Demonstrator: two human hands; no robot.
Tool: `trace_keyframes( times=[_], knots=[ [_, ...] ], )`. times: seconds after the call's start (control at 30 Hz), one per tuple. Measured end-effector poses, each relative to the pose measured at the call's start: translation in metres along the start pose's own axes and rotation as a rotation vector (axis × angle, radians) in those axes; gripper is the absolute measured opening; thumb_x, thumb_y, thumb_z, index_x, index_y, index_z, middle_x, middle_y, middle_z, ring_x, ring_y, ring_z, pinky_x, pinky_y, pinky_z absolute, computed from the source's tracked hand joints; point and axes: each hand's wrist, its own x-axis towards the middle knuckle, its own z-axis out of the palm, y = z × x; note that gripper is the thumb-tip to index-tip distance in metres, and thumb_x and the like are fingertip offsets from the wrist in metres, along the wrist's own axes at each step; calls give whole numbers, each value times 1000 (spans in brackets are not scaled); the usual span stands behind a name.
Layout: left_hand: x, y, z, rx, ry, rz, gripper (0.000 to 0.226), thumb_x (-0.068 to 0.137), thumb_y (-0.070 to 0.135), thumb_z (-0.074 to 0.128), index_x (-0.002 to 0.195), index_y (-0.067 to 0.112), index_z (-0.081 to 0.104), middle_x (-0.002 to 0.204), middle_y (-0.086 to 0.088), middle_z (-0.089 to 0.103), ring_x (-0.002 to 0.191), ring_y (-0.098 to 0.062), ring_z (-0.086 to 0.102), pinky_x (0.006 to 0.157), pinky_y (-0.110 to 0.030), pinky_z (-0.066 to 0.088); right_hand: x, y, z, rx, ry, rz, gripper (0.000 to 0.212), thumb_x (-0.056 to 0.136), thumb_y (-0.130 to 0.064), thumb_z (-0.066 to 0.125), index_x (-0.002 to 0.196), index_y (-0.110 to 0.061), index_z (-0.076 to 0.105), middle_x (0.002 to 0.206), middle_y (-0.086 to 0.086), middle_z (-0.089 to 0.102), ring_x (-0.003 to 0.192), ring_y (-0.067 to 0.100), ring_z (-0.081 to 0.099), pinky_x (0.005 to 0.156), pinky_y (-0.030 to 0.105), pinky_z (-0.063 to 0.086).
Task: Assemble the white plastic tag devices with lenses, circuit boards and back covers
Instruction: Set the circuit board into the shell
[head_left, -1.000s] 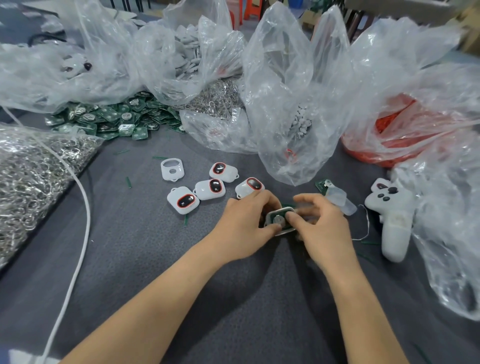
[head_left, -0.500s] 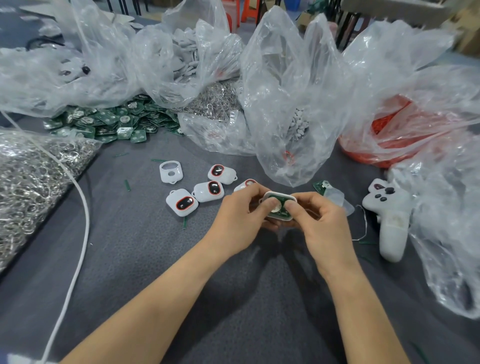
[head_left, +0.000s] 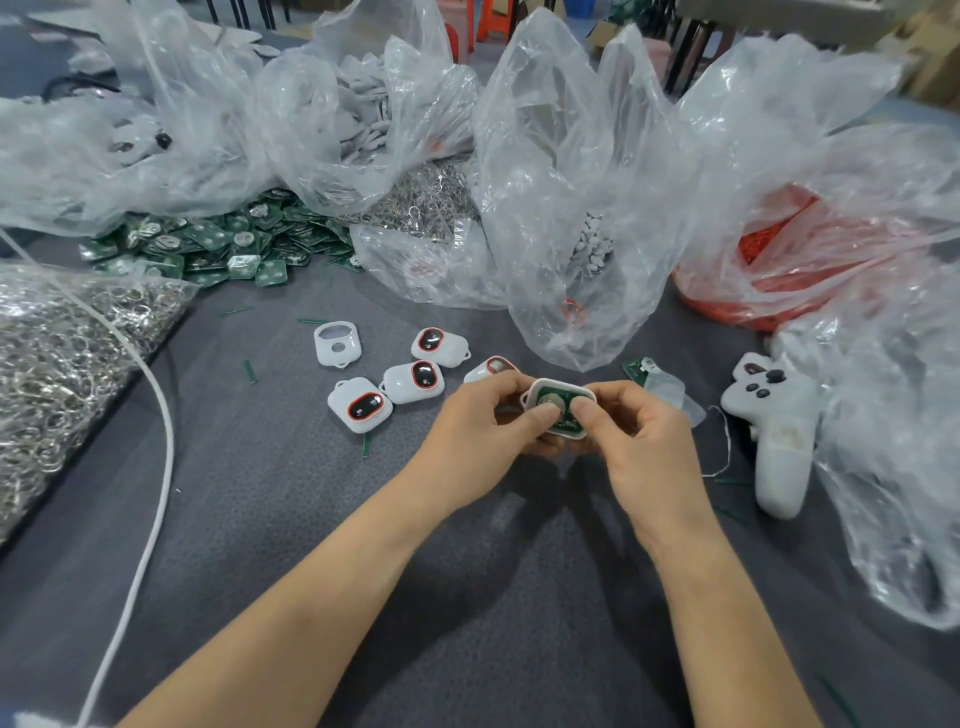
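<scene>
Both hands hold one white tag shell (head_left: 558, 410) with a green circuit board and coin cell showing in it, open side toward me. My left hand (head_left: 480, 436) grips its left side, thumb pressing on the board. My right hand (head_left: 641, 441) grips the right side, thumb on the board too. Several white tags with red-rimmed dark lenses (head_left: 413, 382) lie on the grey cloth to the left, along with an empty white shell (head_left: 337, 344). A heap of green circuit boards (head_left: 208, 244) lies at the back left.
Clear plastic bags (head_left: 571, 182) of white parts crowd the back, a red-filled bag (head_left: 789, 260) at the right. Metal rings (head_left: 57, 358) fill a bag at the left, crossed by a white cable (head_left: 156, 441). A white controller (head_left: 774, 431) lies right of my hands.
The hands have lifted the shell slightly and tilted it toward me. Both thumbs now press on the board inside it.
</scene>
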Motion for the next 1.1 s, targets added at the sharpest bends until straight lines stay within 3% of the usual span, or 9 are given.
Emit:
trace_keyframes(
  times=[0.17,0.27,0.43,0.53,0.73,0.9,1.1],
  knots=[
    [0,-1,1,-24,9,-34,13,94,3,56,104,-3,63,90,-16,69,69,-14,69,67,-24,58,0,3,0,-41,-28,2,8,89,-8,64,88,-14,68,77,-2,71,73,5,67,69,19,54],
    [0,0,-1,30,6,-23,10,94,3,56,101,2,64,90,-16,69,69,-14,68,66,-23,57,-1,4,0,57,-113,92,7,90,-8,63,93,-9,69,82,5,74,79,16,71,73,29,58],
    [1,-2,-2,135,12,-8,6,94,5,57,91,9,62,78,-4,68,61,-11,66,64,-25,56,-1,5,2,72,-140,115,11,87,-1,65,85,-11,69,74,2,73,71,12,70,67,25,58],
    [2,-5,0,187,33,12,4,94,7,58,92,6,61,77,-3,68,62,-14,67,64,-28,56,-1,6,2,25,-115,83,12,86,-2,66,82,-13,68,70,1,72,67,9,68,62,20,55],
    [3,-3,1,43,46,14,9,92,5,59,98,-1,63,92,-17,70,79,-26,72,74,-36,59,1,7,1,49,-82,58,7,86,-6,67,88,-12,69,78,5,73,77,18,70,73,31,57],
    [2,1,-3,-128,-9,-36,14,92,4,59,102,-4,61,93,-16,70,78,-19,71,69,-22,56,1,6,-1,89,-106,34,9,87,-6,67,88,-14,69,77,1,74,73,11,70,66,20,54],
    [2,-1,-1,13,-25,48,16,95,3,53,105,-7,58,89,-12,64,73,-14,66,67,-20,52,1,6,-2,70,-137,30,9,86,-9,68,90,-17,70,81,0,74,78,15,71,71,25,57]
  ],
)
